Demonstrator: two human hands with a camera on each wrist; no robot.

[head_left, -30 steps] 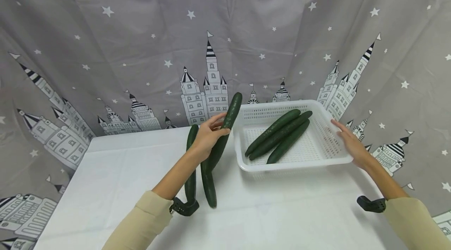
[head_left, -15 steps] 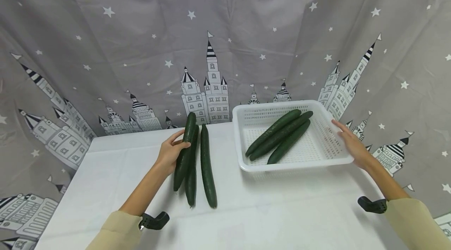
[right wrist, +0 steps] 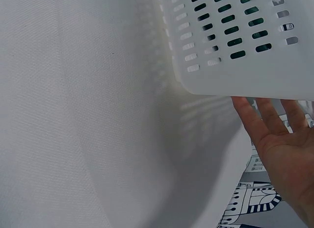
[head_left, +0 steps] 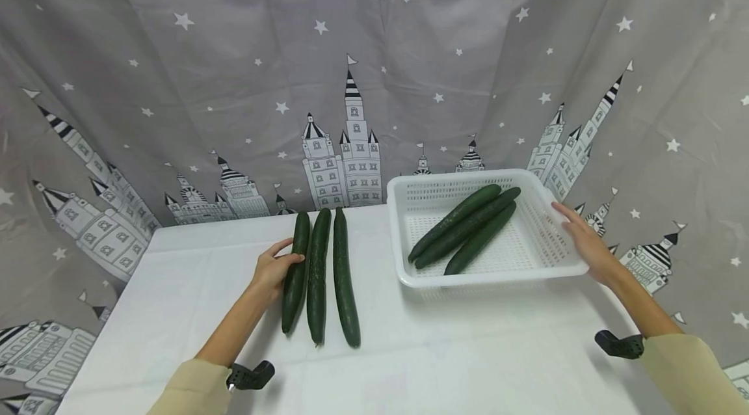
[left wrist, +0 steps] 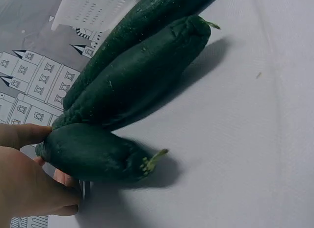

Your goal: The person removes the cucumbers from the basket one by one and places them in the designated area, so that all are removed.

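As the cucumbers (head_left: 317, 278) lie now: three in the basket (head_left: 503, 277), three on the desk (head_left: 445, 350) left of the basket; by count, looks about halfway.
Desk row: side by side, left of the basket; the two nearer it untouched, seem done; leftmost cucumber (head_left: 294, 294) not released, so row looks almost finished.
Basket cucumbers (head_left: 468, 227): bunched on a slant inside the basket, no hand on them; probably the part left.
Left hand (head_left: 274, 272): left of the basket, thumb and fingers gripping leftmost cucumber near its middle; can't tell if it rests fully on desk.
Right hand (head_left: 591, 247): at the basket's right end, straight fingers touching its outer edge, no cucumber held.
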